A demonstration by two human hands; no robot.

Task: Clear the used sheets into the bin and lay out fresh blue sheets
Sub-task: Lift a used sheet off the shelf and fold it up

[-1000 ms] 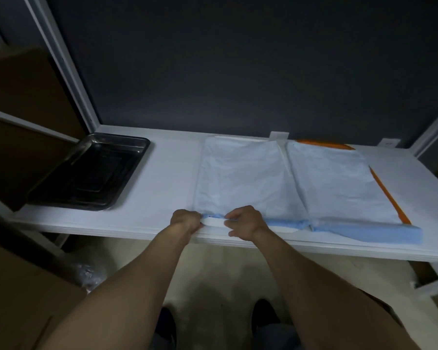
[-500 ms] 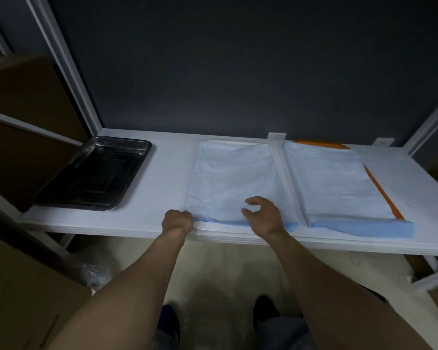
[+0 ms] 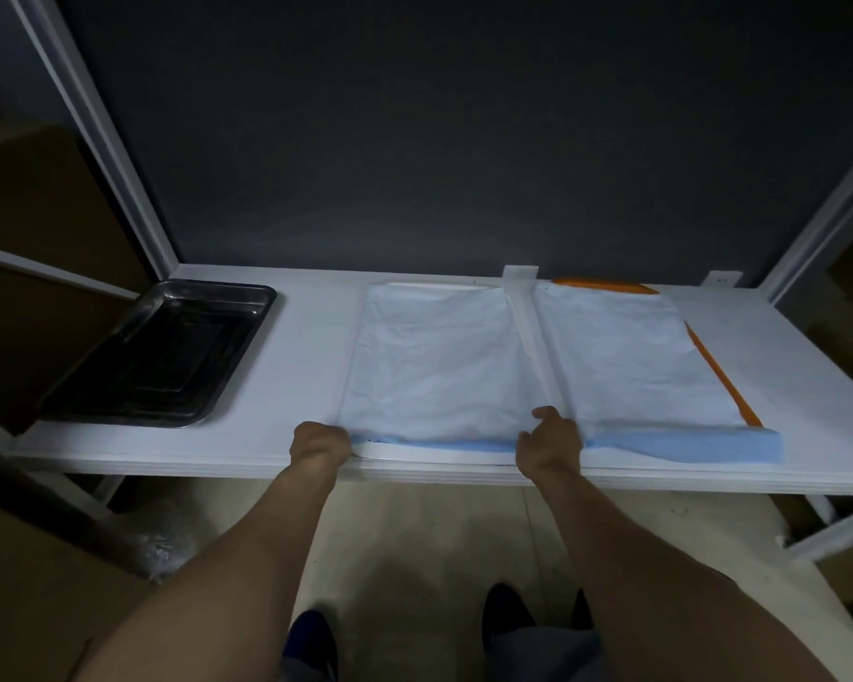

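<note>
**Right hand now at the sheet's near right corner**

The left sheet (image 3: pixel 434 366) lies flat on the white bench (image 3: pixel 306 347), pale side up, with a thin blue band showing along its near edge. Half a second ago the right hand (image 3: pixel 550 440) lay spread on the middle of that edge. Now it sits at the near right corner, beside the white strip (image 3: pixel 525 317) that separates the two sheets. The left hand (image 3: pixel 318 443) has stayed at the near left corner, and the sheet looks smoother and squarer to the bench edge than before.

The left fingers are curled tight on the corner and grip it. The right fingers bend over the blue edge with the thumb lifted. Their tips are hidden under the hand, so I cannot tell whether they pinch the sheet.

The right sheet (image 3: pixel 621 356) lies just beyond the strip and covers most of an orange board (image 3: pixel 720 381). A dark metal tray (image 3: pixel 163 356) stands well apart at the left end. The dim light blurs the sheets' far edges.
</note>
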